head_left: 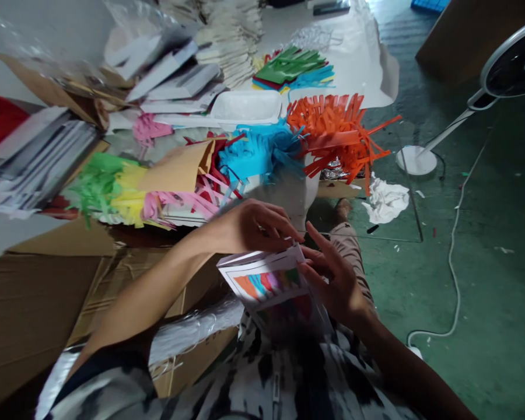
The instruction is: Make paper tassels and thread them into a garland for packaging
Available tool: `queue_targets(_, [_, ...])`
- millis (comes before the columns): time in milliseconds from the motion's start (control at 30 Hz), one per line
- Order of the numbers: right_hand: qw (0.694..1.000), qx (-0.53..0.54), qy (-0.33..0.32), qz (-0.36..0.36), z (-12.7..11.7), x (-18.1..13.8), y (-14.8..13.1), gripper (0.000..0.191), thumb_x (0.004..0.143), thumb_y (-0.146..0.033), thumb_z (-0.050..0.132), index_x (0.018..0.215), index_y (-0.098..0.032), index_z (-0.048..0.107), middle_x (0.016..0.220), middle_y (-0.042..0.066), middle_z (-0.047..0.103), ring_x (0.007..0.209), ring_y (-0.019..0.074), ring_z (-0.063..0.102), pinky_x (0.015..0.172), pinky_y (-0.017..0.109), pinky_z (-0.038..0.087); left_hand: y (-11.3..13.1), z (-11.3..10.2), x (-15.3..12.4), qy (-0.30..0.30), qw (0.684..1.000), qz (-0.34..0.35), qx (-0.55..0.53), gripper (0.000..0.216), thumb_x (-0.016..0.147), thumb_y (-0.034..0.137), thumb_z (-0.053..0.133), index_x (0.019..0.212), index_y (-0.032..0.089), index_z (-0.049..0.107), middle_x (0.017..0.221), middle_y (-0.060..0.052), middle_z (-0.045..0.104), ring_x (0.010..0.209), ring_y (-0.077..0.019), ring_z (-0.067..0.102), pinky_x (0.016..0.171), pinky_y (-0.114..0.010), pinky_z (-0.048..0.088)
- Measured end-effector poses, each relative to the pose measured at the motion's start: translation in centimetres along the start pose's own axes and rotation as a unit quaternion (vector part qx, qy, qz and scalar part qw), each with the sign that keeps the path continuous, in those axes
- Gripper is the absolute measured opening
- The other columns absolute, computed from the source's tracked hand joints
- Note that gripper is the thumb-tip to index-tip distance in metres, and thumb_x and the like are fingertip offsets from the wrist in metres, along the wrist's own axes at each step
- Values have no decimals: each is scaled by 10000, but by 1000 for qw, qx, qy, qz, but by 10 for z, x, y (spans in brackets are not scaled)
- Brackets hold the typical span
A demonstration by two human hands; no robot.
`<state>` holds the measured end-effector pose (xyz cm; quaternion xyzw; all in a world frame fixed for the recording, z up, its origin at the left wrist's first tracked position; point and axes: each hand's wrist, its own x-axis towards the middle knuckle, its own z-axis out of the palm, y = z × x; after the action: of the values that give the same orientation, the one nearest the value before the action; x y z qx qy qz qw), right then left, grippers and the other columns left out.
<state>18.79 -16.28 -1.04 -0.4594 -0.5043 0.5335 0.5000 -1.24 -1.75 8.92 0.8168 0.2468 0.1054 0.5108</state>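
A white carton (269, 287) with a printed picture of colourful strips leans against my torso, its top edge away from me. My left hand (262, 224) reaches across that top edge, fingers bent and fingertips at the far right corner. At the same corner, my right hand (332, 277) grips the side with its thumb and lower fingers, while the index finger sticks up. The fingertips of both hands nearly meet over the flap. The carton's lower part lies in shadow.
Fringed paper bundles in blue (249, 153), orange (332, 125) and green (291, 65) cover the worktable, beside a brown envelope (172, 169) and a white tray (247, 107). Flattened cartons (35, 154) are stacked left. A fan (514, 64) and its cable (454, 256) occupy the right floor.
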Motion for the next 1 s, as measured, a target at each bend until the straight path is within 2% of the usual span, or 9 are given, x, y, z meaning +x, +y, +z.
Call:
queue_targets(67, [1000,-2,-2,-4,1,1,-1,712,1015,-359,691,1658,-298,389,1380,119,737,1016,200,804,870,331,668,-1,-5,4,-31,999,-5,-30,189,920,224,758,1085,212,850,1061,-100,777,807,-134,764,642,-176,599])
queue_targets(167, [1000,1,12,10,1,1,0,706,1007,-389,699,1646,-293,414,1365,121,744,1000,213,809,836,340,678,-9,-6,9,-51,998,-5,-29,233,929,214,741,1142,230,837,1086,-89,777,845,-129,761,694,-182,616])
queue_targets(367, [998,37,44,34,-1,0,6,705,1015,-405,688,1652,-314,400,1340,121,763,976,224,802,779,363,686,-24,9,6,19,999,28,24,318,968,256,725,1276,292,796,1105,-86,790,825,-119,742,664,-188,568])
queue_targets(433, [998,42,46,31,-1,1,8,698,1021,-401,679,1654,-325,395,1335,119,765,963,221,798,779,369,688,-24,12,3,24,999,33,18,357,974,251,722,1325,293,768,1128,-98,800,851,-136,751,675,-203,570])
queue_targets(633, [996,62,54,18,-2,5,3,640,1032,-361,671,1629,-319,444,1261,103,786,975,216,794,813,372,702,-11,13,-5,-17,996,-38,-79,441,1061,270,585,1500,268,624,1370,-110,749,1152,-221,755,954,-303,628])
queue_targets(733, [996,67,52,19,-2,4,-1,622,1033,-356,668,1617,-323,456,1267,92,784,977,212,799,817,376,706,-5,15,-11,-30,991,-64,-113,471,1074,289,556,1545,283,570,1435,-87,710,1256,-251,725,1032,-346,626])
queue_targets(867, [996,63,54,23,-1,2,-1,607,1029,-347,670,1602,-344,468,1294,82,779,980,204,799,806,357,703,-5,25,-18,13,996,-27,-84,555,1028,263,644,1568,331,536,1601,-56,559,1429,-278,605,1114,-363,596])
queue_targets(1000, [997,51,57,19,1,1,7,615,1036,-354,653,1615,-321,450,1319,101,768,965,205,803,795,357,704,-10,34,-23,42,999,18,-5,540,1044,215,596,1572,308,532,1612,-64,539,1461,-268,572,1177,-394,549])
